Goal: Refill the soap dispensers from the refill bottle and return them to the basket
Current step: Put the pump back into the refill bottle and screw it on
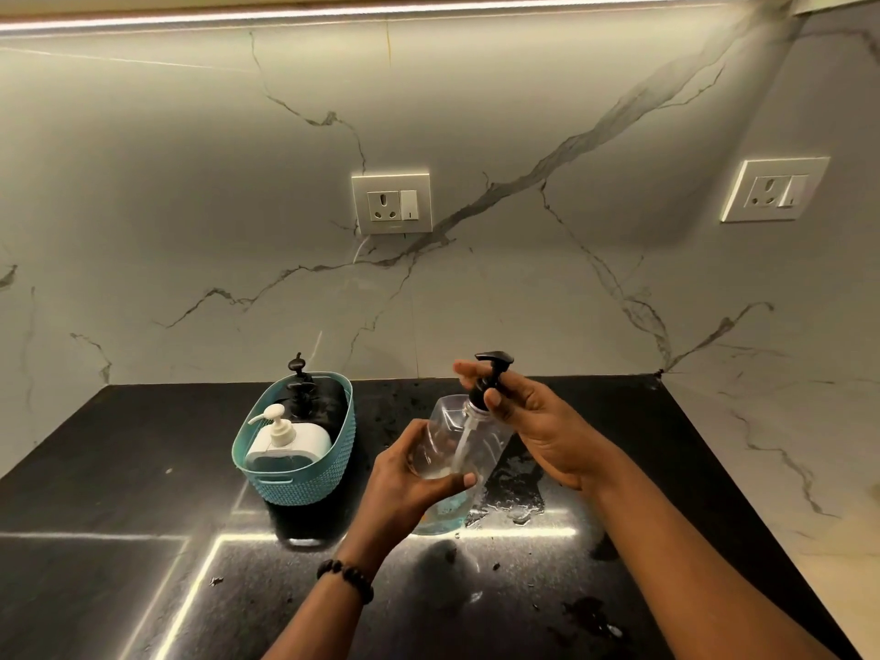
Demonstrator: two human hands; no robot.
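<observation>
Steadying the clear dispenser (457, 450) with fingers wrapped around it, the left hand (405, 483) braces while the right hand (533, 421) pinches its black pump (490, 373), seemingly to unscrew it.

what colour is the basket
Teal, with a knit-like textured wall; the basket shows in the head view, the only one.
</observation>
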